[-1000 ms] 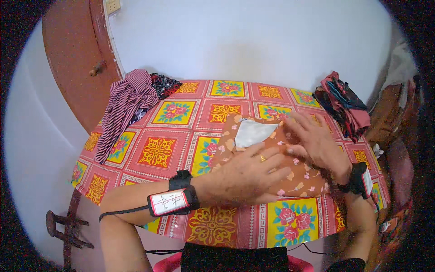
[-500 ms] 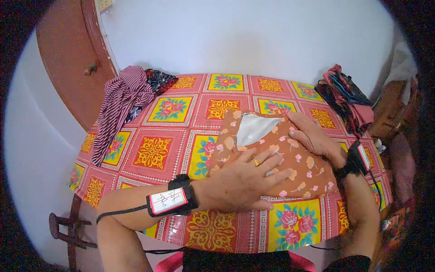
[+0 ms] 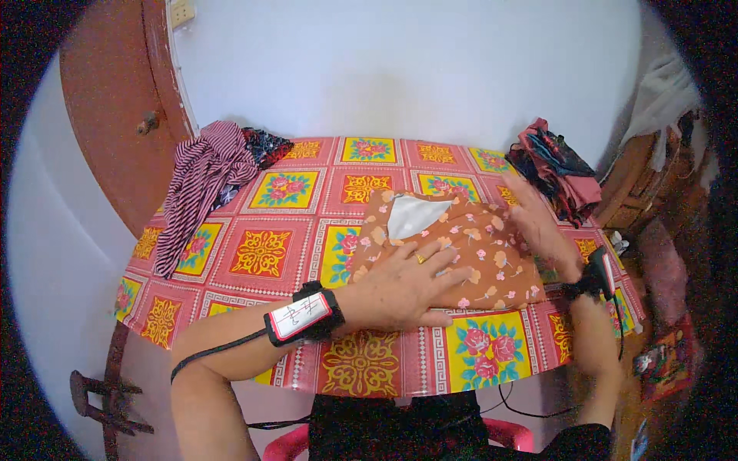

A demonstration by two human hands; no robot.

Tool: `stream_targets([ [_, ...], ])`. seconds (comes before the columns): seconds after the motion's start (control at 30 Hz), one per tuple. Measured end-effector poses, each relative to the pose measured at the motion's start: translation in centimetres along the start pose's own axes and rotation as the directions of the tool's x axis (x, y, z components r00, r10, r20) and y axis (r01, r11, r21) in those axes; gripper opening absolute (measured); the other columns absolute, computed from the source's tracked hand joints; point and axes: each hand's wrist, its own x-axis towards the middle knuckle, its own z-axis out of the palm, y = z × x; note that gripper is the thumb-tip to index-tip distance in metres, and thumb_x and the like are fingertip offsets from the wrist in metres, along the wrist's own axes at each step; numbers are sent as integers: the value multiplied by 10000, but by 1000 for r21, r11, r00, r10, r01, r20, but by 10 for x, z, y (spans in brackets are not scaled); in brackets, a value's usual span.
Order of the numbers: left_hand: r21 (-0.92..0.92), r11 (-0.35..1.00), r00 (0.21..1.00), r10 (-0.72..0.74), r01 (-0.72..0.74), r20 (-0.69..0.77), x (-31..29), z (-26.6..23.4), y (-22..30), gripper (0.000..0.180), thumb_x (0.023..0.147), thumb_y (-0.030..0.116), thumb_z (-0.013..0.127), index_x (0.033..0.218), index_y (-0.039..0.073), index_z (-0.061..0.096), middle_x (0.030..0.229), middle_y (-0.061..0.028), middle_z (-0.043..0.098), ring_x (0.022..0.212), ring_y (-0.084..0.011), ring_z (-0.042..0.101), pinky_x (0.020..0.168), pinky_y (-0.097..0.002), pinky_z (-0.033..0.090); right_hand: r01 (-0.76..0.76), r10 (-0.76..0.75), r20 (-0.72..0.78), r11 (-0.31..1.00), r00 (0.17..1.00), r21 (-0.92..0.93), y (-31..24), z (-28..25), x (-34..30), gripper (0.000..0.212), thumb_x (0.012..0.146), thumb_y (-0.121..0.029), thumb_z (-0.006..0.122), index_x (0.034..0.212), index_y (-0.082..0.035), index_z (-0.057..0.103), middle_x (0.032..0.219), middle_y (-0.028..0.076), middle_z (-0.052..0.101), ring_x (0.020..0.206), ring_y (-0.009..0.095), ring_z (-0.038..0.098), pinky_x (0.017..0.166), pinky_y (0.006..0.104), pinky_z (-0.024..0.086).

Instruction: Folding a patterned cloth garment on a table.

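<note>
A folded brown garment (image 3: 492, 265) with orange and pink flowers lies on the table; its pale inner lining (image 3: 413, 217) shows at the V-shaped opening toward the far side. My left hand (image 3: 400, 290) rests palm down on its left part, fingers spread, with a gold ring on one finger. Just off the garment's right edge is my right hand (image 3: 547, 230), blurred by motion, its fingers stretched toward the far side and nothing visible in them. A strapped device with a white label sits on each wrist.
The table wears a red and yellow flowered cover (image 3: 261, 257). Striped clothing (image 3: 207, 173) hangs over its left side, beside dark patterned cloth (image 3: 265, 147). Folded clothes (image 3: 557, 165) are heaped at the far right. Behind stands a white wall (image 3: 407, 69); a brown door (image 3: 115, 123) is at left.
My right hand has lifted off the garment's right part and shifted to its right edge. The left hand stays flat on the cloth. The whole view has shifted slightly.
</note>
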Motion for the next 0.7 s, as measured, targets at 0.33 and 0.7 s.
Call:
stream_targets([
  [0.33,25,982,979,-188,186,73,-10,-2,-58,681,878,512,524,1367,52,406,1392,-217,392,1319,-364,343,1105,-522,199,198,-141,352,972,925,-129,6,19,-12,751,832,-476,596,1393,-24,383,1451,214,337,1357,357,305,1112,434,245],
  [0.7,67,959,951,-282,275,128,-9,-4,-49,701,878,527,519,1394,76,373,1422,-210,360,1340,-362,313,1102,-532,194,194,-142,311,971,940,-143,12,20,-12,819,809,-565,587,1408,-52,364,1468,213,311,1375,360,277,1106,489,220],
])
